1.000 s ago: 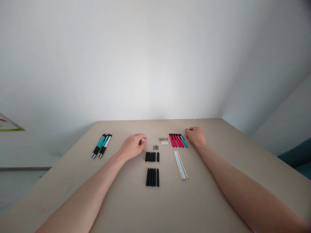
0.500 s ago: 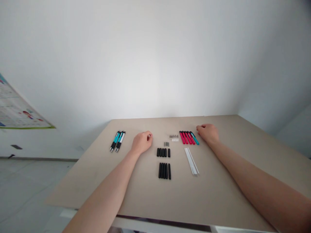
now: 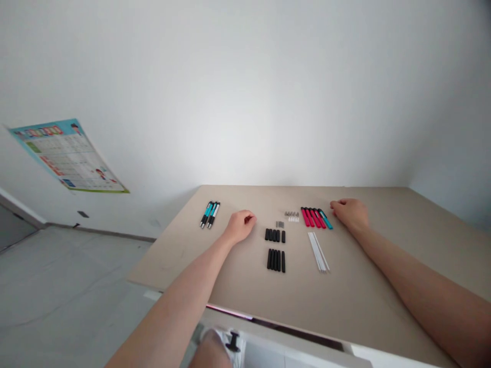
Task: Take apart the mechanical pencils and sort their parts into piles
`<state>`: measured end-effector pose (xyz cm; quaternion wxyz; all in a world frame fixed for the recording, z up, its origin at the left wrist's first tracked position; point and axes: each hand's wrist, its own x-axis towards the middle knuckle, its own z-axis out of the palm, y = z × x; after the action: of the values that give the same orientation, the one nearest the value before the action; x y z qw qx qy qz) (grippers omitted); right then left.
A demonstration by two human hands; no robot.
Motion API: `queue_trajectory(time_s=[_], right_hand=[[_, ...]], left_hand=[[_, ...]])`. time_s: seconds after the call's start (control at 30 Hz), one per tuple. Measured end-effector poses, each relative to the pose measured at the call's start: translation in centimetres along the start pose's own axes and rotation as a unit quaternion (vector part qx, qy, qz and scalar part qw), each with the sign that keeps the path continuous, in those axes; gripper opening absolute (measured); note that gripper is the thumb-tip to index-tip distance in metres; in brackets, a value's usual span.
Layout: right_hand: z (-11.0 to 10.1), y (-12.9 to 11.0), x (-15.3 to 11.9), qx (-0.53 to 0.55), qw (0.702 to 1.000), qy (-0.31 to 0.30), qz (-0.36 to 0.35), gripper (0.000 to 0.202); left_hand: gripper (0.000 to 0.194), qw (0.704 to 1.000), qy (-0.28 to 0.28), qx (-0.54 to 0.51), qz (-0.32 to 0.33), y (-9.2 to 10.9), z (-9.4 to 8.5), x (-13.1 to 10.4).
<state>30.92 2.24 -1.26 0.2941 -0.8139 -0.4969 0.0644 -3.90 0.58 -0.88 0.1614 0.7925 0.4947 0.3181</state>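
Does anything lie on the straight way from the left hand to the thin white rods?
Yes: the row of short black tubes lies between the left hand and the thin white rods; a hand could probably pass above it.

On the table [image 3: 303, 299], barrels [image 3: 314, 217] lie between the hands [image 3: 240, 226], refills [image 3: 315, 250] before the barrels.

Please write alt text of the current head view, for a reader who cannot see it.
A person's left hand and right hand, loosely curled, rest on a beige table, with black tubes, thin white rods, pink barrels and a teal barrel grouped between them. Assembled pens lie left of the left hand.
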Motion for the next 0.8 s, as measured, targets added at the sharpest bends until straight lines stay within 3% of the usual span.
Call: queue_trajectory(time_s=[0.27, 0.53, 0.8], right_hand=[[0.5, 0.2, 0.6, 0.013, 1.0, 0.004, 0.009, 0.03], [0.4, -0.2, 0.9, 0.033, 0.999, 0.01, 0.017, 0.03], [0.7, -0.1, 1.2, 0.052, 0.998, 0.015, 0.031, 0.028]], left_hand=[[0.019, 0.997, 0.02, 0.068, -0.02, -0.1, 0.1, 0.7], [0.021, 0.977, 0.087, 0.167, -0.1, -0.1, 0.2, 3.2], [0.021, 0.967, 0.069, 0.214, -0.12, -0.4, 0.7, 4.1]])
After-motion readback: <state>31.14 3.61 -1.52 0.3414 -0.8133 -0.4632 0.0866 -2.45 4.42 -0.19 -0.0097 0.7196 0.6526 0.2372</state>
